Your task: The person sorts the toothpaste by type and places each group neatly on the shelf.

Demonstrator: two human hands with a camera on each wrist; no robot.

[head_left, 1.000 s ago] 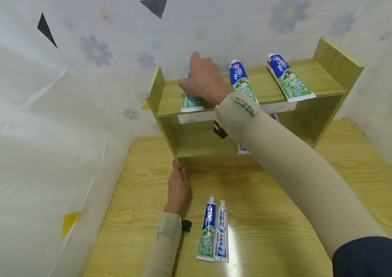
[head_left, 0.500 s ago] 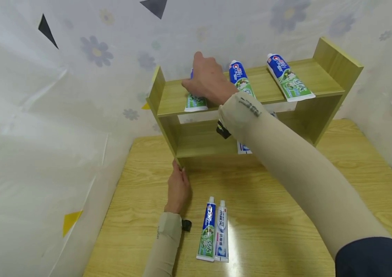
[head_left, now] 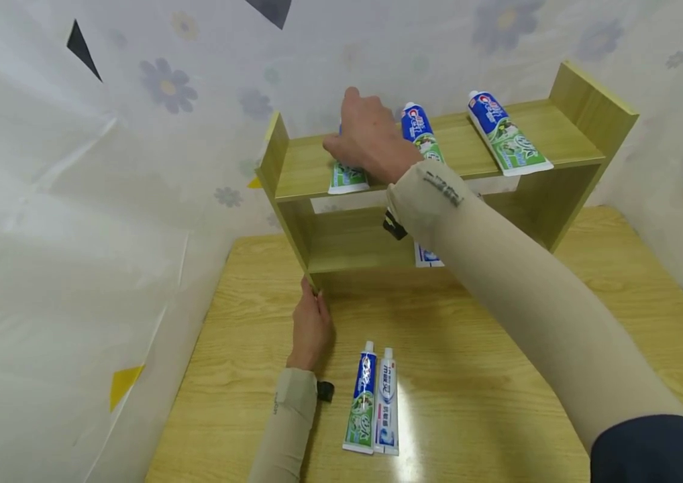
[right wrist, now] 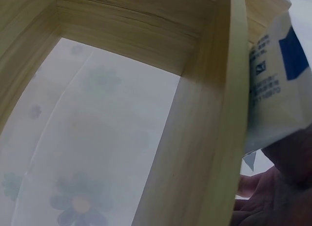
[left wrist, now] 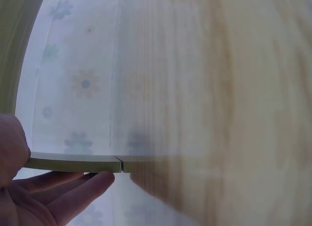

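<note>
My right hand (head_left: 372,136) holds a blue-and-green toothpaste tube (head_left: 348,180) on the left part of the top board of a two-tier wooden shelf (head_left: 344,238). The hand covers most of that tube, leaving its flat green end in sight at the board's front edge. Up close in the right wrist view, the tube (right wrist: 278,84) shows a pale printed side, with the fingers (right wrist: 258,187) beyond the board. Low on the shelf's left side, my left hand (head_left: 309,329) grips the panel; in the left wrist view its thumb and fingers (left wrist: 85,197) lie on either side of the panel's edge.
Two matching tubes, one mid-board (head_left: 421,134) and one further right (head_left: 509,137), lie on the top board. A white-and-blue tube (head_left: 427,256) on the lower board is partly behind my right arm. A blue-green tube (head_left: 362,402) and a white tube (head_left: 386,406) lie on the table (head_left: 468,376).
My right hand has shifted slightly to the right along the top board, and the tube in it has moved with it. The left hand keeps its grip on the shelf.
</note>
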